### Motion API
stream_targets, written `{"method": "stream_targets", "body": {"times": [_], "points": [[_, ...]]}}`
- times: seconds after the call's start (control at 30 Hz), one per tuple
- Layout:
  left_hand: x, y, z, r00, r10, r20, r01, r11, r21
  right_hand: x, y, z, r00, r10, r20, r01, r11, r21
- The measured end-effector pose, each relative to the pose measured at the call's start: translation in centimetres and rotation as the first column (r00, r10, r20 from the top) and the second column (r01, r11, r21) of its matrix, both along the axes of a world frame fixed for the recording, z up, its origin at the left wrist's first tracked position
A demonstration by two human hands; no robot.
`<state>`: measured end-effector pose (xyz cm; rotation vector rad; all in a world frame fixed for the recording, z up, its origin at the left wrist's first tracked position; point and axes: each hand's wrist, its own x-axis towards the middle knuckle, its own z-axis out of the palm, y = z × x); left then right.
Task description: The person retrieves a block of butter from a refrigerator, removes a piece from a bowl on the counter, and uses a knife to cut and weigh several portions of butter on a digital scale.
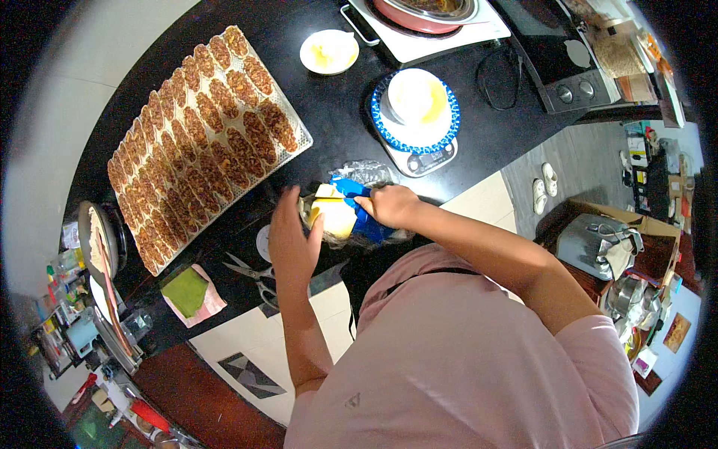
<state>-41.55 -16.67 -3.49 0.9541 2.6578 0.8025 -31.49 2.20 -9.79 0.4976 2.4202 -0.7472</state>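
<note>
A pale yellow block, seemingly butter (333, 218), lies in an opened blue wrapper (366, 224) at the counter's near edge. My right hand (393, 206) is closed at the block's right side, with a thin dark line, apparently a knife blade (330, 198), running left from it across the block. Its handle is hidden in my fingers. At the block's left, my left hand (290, 236) has its fingers stretched out and its thumb against or very near the block. Crumpled clear plastic (365, 172) sits just beyond the wrapper.
A kitchen scale (428, 161) bears a blue-rimmed plate (453, 120) and a white bowl (410, 93). Left stands a large tray (298, 147) of nut-topped oval pieces. Scissors (258, 274) and a green-and-pink cloth (212, 308) lie nearer me. Another bowl (329, 52) is farther back.
</note>
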Motion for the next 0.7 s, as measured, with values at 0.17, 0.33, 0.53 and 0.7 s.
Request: {"method": "stream_targets", "body": {"times": [0.17,0.33,0.53,0.7], "points": [[-2.7,3.0,-2.0,0.935,-0.327,0.137,0.313,0.943,0.112,-0.5,1.5,0.1,0.997,0.045,0.055,-0.037,0.988,-0.147],[-5.3,4.7,-3.2,0.877,-0.416,0.242,0.418,0.907,0.046,-0.7,2.6,-0.3,0.997,-0.010,0.081,0.030,0.968,-0.250],[-5.9,6.9,-2.4,0.841,-0.429,0.330,0.465,0.885,-0.034,0.9,3.1,1.9,0.998,-0.068,0.002,0.067,0.986,-0.155],[-5.7,8.3,-0.8,0.832,-0.447,0.329,0.492,0.868,-0.065,3.7,3.9,3.0,0.993,-0.034,-0.116,0.036,0.999,0.015]]}}
